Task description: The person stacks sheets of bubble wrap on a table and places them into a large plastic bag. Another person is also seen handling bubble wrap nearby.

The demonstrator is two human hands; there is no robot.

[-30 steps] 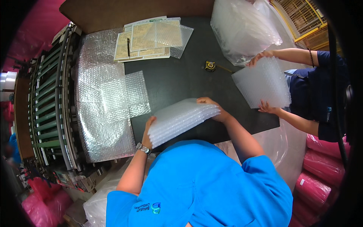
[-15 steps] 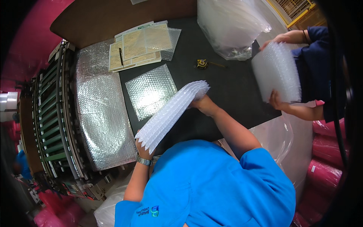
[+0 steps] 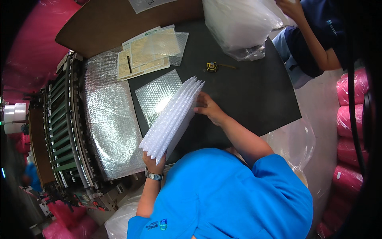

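Observation:
A thick stack of bubble wrap sheets (image 3: 172, 121), its edges fanned into several ridges, is held on a slant in front of my body. Its lower end is gripped by my left hand (image 3: 152, 162), whose fingers are partly covered by the sheets. At the upper right edge my right hand (image 3: 210, 109) has its fingers bent against the outer sheets. Behind the stack, a flat square of bubble wrap (image 3: 153, 93) lies on the black tabletop (image 3: 254, 95).
A long bubble wrap sheet (image 3: 109, 119) covers the table's left side beside a roller machine (image 3: 63, 131). Papers (image 3: 137, 59) with a pen, a tape measure (image 3: 212, 67) and a big plastic bag (image 3: 238, 28) lie farther back. A co-worker (image 3: 314, 44) stands at the right; pink wrapped rolls (image 3: 350, 147) are beyond.
My stack has turned steeper and its ridges have spread. My right hand has shifted slightly left along its edge. The co-worker has moved toward the big bag, and their bubble wrap stack has left view.

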